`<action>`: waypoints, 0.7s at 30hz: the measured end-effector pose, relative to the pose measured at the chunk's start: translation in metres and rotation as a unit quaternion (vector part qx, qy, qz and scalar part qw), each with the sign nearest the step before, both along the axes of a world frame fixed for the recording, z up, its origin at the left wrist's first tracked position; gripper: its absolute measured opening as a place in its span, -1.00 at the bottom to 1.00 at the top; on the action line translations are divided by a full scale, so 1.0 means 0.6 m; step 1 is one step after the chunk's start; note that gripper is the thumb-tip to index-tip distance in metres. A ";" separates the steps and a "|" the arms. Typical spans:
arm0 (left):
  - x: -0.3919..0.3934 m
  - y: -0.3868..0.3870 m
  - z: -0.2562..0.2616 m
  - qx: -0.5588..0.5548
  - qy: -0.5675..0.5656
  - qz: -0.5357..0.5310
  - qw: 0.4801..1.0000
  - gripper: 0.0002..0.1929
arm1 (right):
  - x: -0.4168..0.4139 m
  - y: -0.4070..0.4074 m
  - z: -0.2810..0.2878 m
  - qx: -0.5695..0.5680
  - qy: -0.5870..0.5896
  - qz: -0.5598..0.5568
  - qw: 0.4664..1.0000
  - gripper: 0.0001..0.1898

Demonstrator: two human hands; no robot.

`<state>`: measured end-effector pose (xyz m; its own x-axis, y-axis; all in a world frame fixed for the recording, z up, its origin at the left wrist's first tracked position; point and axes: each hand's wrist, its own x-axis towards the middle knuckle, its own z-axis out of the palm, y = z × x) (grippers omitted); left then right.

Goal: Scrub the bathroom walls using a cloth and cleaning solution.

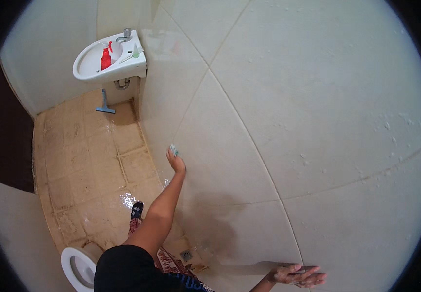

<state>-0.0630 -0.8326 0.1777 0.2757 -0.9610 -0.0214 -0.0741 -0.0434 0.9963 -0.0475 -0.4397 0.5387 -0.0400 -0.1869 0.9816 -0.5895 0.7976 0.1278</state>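
Note:
My left hand [176,162] is stretched out at the lower part of the pale tiled wall [232,153]. In its fingers is a small white-and-green scrubber [174,149], held at the wall; its exact kind is too small to tell. Down at the bottom right, my right hand [298,275] holds nothing, its fingers spread. It looks wet and is close to the wall; whether it touches the tiles I cannot tell. Drops or bits of foam cling to the wall's upper right.
A white washbasin [86,75] holds a red spray bottle [105,60]. Below it, a blue squeegee [105,108] rests on the wet tan tile floor [97,157]. A toilet [68,261] stands at lower left. Near my legs is a floor drain [186,254].

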 end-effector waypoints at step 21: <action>0.004 0.169 0.466 -0.305 0.165 -0.116 0.931 -0.52 | -0.010 0.037 -0.006 -0.010 0.004 -0.113 0.994 -0.56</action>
<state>-0.0606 -0.7311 0.4574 0.1338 -0.8553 0.5005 0.3029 0.5162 0.8011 -0.0535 -0.4175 0.5349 -0.0710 -0.1541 0.9855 -0.3945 0.9118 0.1142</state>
